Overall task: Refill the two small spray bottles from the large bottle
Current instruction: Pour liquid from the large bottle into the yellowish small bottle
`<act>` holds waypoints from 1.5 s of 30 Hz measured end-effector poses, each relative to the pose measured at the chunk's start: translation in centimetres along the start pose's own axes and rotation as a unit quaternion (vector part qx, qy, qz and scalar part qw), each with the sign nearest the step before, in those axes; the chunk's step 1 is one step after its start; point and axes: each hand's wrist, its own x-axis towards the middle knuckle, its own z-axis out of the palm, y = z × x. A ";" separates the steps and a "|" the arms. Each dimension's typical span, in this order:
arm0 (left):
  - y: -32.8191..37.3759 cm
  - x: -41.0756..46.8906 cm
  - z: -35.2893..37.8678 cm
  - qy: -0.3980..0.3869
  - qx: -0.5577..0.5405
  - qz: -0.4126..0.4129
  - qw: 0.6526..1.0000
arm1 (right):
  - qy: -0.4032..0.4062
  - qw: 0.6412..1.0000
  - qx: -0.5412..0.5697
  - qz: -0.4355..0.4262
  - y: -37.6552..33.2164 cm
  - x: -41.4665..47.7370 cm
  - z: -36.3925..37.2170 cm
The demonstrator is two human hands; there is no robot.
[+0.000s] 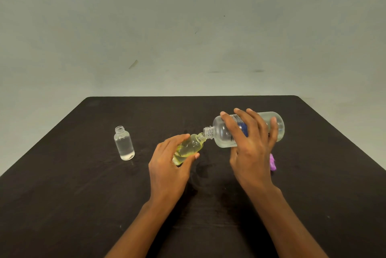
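Note:
My right hand [249,144] grips the large clear bottle [224,132], tipped nearly flat with its open neck pointing left. That neck meets the mouth of a small yellowish bottle [191,146], which my left hand [169,165] holds tilted toward it. Clear liquid lies along the lower side of the large bottle, whose blue and white label is partly hidden by my fingers. A second small clear bottle [124,143] stands upright and uncapped on the left of the dark table [83,195], with clear liquid inside.
A purple object [272,162], mostly hidden behind my right hand, lies on the table to the right. The table's far edge runs along a plain grey wall [188,27].

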 end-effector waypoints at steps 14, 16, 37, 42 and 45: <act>0.0 0.0 0.0 -0.002 0.007 0.003 1.000 | 0.002 1.000 -0.005 -0.002 0.0 0.0 0.0; 0.1 0.0 0.0 -0.001 0.004 0.000 1.000 | 0.002 1.000 -0.005 -0.002 0.0 0.0 0.0; 0.0 0.0 0.0 -0.001 0.003 0.004 1.000 | 0.001 1.000 -0.005 -0.002 0.1 0.0 0.0; 0.0 -0.1 -0.1 0.000 0.001 0.005 1.000 | 0.000 1.000 -0.004 -0.003 0.0 0.0 0.0; 0.0 -0.1 0.0 -0.002 0.006 0.003 1.000 | -0.001 1.000 -0.003 -0.002 0.0 0.0 0.0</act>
